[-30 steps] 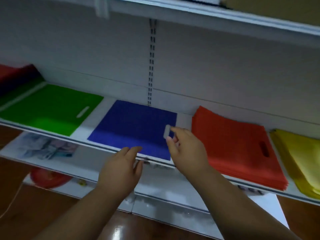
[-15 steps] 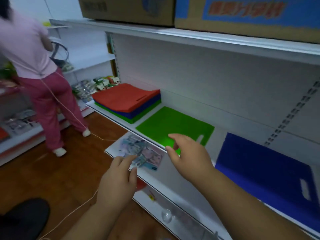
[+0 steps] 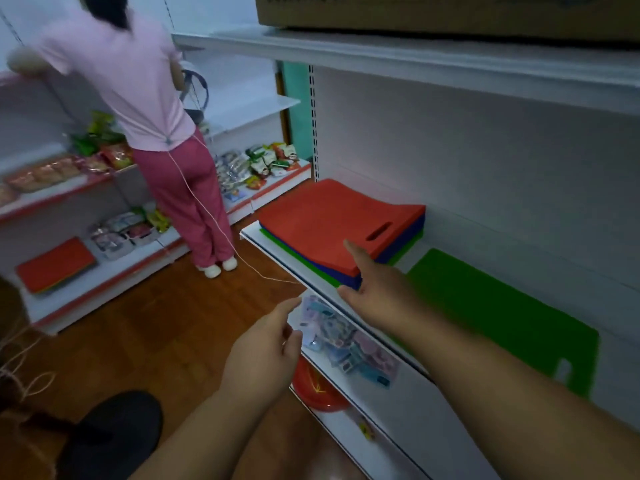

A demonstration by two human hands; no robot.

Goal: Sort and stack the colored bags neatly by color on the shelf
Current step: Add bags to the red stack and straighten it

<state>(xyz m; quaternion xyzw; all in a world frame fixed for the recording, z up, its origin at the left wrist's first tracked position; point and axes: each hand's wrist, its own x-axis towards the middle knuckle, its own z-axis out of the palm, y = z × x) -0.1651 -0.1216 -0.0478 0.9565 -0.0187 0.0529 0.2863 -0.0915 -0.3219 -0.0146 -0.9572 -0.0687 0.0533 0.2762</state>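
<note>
- Mixed stack sits mid-frame on the shelf, red bag on top, long axis running toward upper right.
- Right hand, fingers spread and empty, hovers at its near corner; it is nearer.
- Left hand, relaxed and empty, sits lower left.
- Green bag lies to the right.

White shelf: mixed bag stack at left end, red on top, blue & green under. Single green bag flat just right of it. Lower shelf: colourful packets.
</note>
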